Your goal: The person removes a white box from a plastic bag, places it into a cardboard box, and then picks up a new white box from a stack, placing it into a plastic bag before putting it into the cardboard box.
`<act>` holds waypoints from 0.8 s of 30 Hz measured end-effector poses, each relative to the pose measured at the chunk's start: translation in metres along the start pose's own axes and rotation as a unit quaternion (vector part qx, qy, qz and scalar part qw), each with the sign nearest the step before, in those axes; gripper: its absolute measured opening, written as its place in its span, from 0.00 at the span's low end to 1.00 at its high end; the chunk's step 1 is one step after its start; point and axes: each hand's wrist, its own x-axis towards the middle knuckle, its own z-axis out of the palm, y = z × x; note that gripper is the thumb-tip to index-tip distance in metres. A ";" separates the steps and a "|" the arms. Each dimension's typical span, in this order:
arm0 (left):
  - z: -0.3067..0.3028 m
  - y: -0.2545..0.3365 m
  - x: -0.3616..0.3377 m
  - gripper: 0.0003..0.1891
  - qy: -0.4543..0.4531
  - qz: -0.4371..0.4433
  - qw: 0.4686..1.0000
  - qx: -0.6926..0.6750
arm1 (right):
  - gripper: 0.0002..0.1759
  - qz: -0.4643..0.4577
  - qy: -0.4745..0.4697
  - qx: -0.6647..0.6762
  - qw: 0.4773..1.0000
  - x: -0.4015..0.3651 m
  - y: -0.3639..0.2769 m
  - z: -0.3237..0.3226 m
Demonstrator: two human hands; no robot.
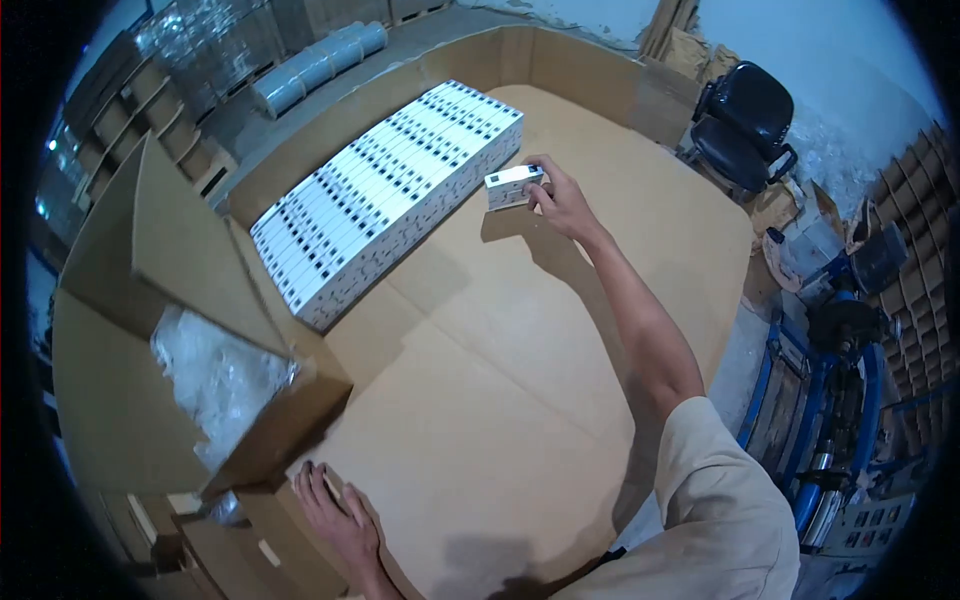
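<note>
My right hand [566,203] is closed around one end of a small white box [514,188] with dark square marks on its top. The box is held low over the brown cardboard surface [480,360], its shadow falling just beneath. Just beyond it lies a long block of similar white boxes [385,185], packed tightly in rows with dark squares on top and printed sides. At the near left edge of the cardboard, my left hand [340,522] rests with its fingers apart and holds nothing.
An open carton [275,425] with crumpled clear plastic [225,370] stands at the left. A cardboard wall [580,75] borders the far side. Beyond it are a wrapped roll [320,68] and a black chair [742,125]. Blue-framed machinery [830,400] stands at the right.
</note>
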 end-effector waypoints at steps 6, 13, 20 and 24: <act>-0.003 -0.002 0.003 0.18 0.009 -0.033 0.996 -0.082 | 0.19 0.017 -0.062 0.034 0.997 -0.061 -0.056 0.054; -0.003 -0.022 0.003 0.17 0.013 -0.015 0.993 -0.116 | 0.19 0.018 -0.120 0.073 0.990 -0.134 -0.119 0.125; -0.015 -0.026 0.003 0.20 0.026 -0.065 0.965 -0.253 | 0.20 -0.009 -0.155 0.073 0.985 -0.198 -0.178 0.187; -0.026 -0.031 0.003 0.19 0.028 -0.107 0.945 -0.307 | 0.20 0.011 -0.192 0.098 0.976 -0.227 -0.209 0.219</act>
